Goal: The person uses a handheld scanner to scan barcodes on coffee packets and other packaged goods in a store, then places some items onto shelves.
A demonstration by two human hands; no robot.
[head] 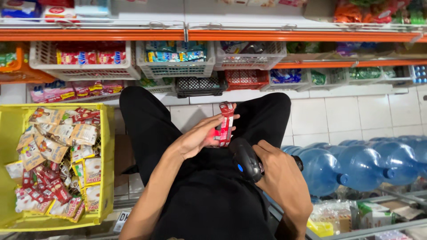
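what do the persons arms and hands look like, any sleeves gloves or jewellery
Both forearms are bare up to the picture's lower edge, with no sleeve in view. The left hand and right hand wear no gloves, and no rings, watch or bracelet show. The clothing over the body and legs is black.

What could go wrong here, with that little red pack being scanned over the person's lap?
The red pack is pinched only at its edge by the left hand, so it might slip to the tiled floor. The scanner in the right hand sits very close, so it may misread. The heaped yellow crate could spill if bumped.
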